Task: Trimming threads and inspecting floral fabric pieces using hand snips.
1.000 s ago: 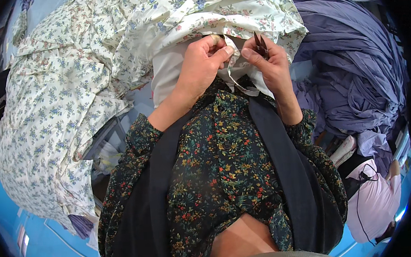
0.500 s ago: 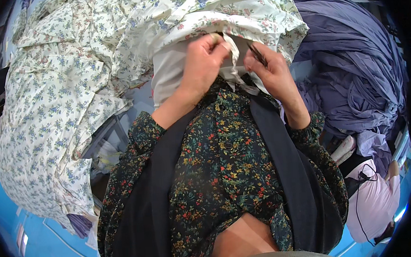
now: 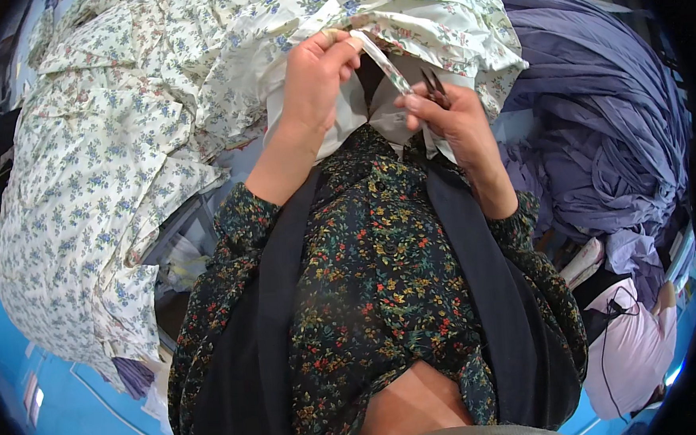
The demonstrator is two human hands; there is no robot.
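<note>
A narrow white floral fabric strip (image 3: 384,62) is stretched slantwise between my two hands. Its upper end is pinched between the thumb and fingers of my left hand (image 3: 317,77). My right hand (image 3: 455,115) grips the lower end between thumb and fingertip, while a pair of dark thread snips (image 3: 434,89) sits tucked in the same hand, blades pointing up and away. Just beyond both hands lies white floral cloth (image 3: 400,27), gathered in folds. Plain white cloth (image 3: 335,130) drapes below it, over my lap.
A large heap of white floral fabric (image 3: 90,177) spreads to the left and hangs toward the blue floor (image 3: 73,410). Purple-grey fabric (image 3: 596,99) is piled at the right. A person in a pink top (image 3: 631,352) is at the lower right.
My left hand has moved up and slightly left, pulling the strip from a twisted, hanging shape into a straight slant. My right hand now holds its lower end.
</note>
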